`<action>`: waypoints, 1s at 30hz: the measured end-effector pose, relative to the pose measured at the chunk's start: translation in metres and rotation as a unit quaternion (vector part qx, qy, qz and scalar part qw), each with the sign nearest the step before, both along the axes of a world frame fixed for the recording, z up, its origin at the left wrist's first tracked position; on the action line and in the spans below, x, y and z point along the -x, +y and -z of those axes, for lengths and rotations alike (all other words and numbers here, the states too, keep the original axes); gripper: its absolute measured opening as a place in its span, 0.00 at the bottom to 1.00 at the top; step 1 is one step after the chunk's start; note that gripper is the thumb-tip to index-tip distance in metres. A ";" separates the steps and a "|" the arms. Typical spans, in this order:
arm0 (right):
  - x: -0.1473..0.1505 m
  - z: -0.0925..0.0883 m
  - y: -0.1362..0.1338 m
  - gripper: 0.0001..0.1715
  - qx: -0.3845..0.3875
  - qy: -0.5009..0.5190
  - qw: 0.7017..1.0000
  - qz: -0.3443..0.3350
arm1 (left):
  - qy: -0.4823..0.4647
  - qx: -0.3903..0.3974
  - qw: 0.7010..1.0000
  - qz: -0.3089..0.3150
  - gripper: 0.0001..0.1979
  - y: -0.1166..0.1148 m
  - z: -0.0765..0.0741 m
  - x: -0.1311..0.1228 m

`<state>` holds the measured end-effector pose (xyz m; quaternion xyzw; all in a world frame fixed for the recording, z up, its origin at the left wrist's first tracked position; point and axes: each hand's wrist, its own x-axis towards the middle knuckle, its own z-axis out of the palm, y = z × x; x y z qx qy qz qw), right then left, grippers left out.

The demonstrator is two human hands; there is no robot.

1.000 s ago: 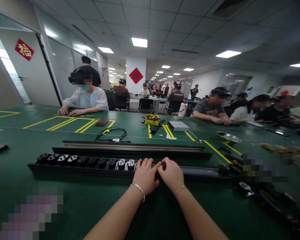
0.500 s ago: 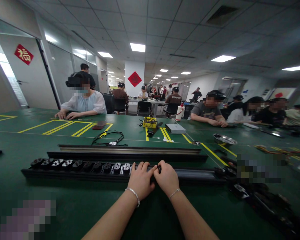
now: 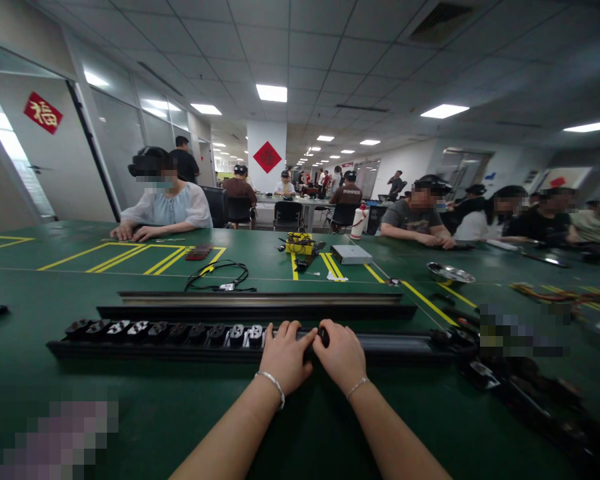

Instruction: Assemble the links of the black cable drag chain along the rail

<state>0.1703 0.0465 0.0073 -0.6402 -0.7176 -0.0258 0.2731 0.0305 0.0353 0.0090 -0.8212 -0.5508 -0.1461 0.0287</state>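
Note:
A long black channel (image 3: 405, 343) lies crosswise on the green table, its left part filled with a row of black and white power sockets (image 3: 197, 332). My left hand (image 3: 286, 353) is over the channel just right of the last white socket, its fingers bent across the top and its thumb on the near side. Close beside it, my right hand (image 3: 341, 357) pinches a small black part (image 3: 324, 337), probably a socket module, at the channel. My left index fingertip reaches up to that part. What lies under both palms is hidden.
Two more long strips (image 3: 260, 312) lie behind the channel. Farther back are a looped black cable (image 3: 220, 273), a yellow box (image 3: 300, 243), a grey box (image 3: 351, 255) and a metal bowl (image 3: 450, 273). Dark parts (image 3: 525, 387) clutter the right. Several people sit around the table.
The view has shifted slightly. My right hand has moved a little to the right at the channel, still around the small black part. My left hand keeps nearly the same place.

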 end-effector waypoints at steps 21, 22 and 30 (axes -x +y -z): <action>0.004 -0.007 -0.001 0.03 0.014 -0.016 1.000 0.022 | 0.002 0.008 1.000 -0.010 0.30 -0.003 -0.001 -0.002; 0.004 -0.007 -0.001 0.03 0.016 -0.015 0.999 0.023 | 0.003 0.009 1.000 -0.011 0.30 -0.003 -0.001 -0.002; 0.003 -0.005 0.001 0.04 0.037 -0.008 0.999 0.038 | 0.007 0.014 1.000 -0.014 0.30 -0.003 -0.003 -0.002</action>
